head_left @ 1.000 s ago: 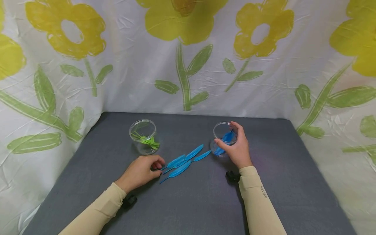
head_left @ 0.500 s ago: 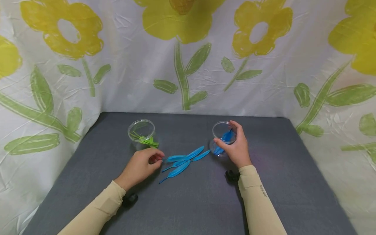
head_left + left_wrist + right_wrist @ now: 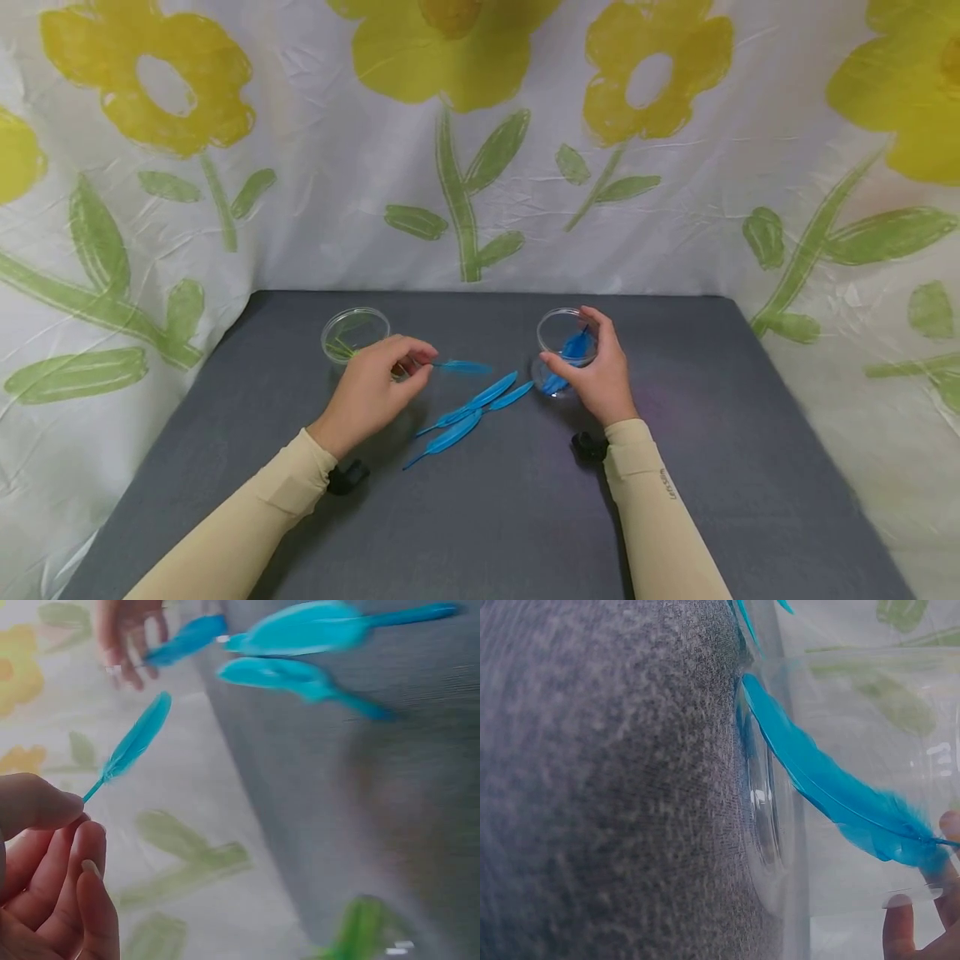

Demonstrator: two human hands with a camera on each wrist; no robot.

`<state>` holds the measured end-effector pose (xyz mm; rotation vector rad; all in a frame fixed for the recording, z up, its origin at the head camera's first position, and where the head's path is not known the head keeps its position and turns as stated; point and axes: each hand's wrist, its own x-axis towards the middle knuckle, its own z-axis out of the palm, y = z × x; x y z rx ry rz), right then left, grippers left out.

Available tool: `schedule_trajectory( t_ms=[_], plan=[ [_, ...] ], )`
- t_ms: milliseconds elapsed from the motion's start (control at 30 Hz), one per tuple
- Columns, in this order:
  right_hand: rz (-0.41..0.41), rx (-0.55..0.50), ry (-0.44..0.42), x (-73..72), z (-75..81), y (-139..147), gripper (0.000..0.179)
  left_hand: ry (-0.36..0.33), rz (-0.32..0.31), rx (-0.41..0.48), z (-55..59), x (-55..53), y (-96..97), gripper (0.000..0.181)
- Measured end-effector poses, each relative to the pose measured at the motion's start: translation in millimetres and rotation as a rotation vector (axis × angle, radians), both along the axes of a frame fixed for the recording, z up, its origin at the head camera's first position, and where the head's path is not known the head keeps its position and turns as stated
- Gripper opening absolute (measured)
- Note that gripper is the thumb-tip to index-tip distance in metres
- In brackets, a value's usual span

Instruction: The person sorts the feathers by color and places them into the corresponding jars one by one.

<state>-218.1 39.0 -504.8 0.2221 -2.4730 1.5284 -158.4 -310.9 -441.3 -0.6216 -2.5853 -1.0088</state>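
Head view — left grip (image 3: 375,387) pinching feather (image 3: 462,367), left cup (image 3: 352,328) part-hidden

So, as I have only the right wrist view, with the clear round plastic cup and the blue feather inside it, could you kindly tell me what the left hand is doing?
Observer: The left hand pinches a slim bright-blue feather by its bare end.

Operator: Thank you; is there another container, please?

Observer: Yes, a second clear round plastic cup with thin green pieces inside, partly hidden behind that hand.

Operator: And does anything lie on the table between that hand and the right hand?

Observer: Yes, several loose bright-blue feathers lie there on the dark grey cloth-covered table.
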Motion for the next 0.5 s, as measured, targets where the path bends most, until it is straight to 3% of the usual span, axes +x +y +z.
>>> schedule_trajectory(
  t_ms=[300,500],
  plan=[
    [0.003,-0.010,0.004,-1.1,-0.9,1.1,0.097,0.039,-0.097,-0.017,52.3,-30.6,43.6,0.017],
    [-0.007,-0.009,0.016,-1.4,0.1,1.3,0.098,0.051,-0.161,-0.079,68.2,-50.3,74.6,0.017]
  ],
)
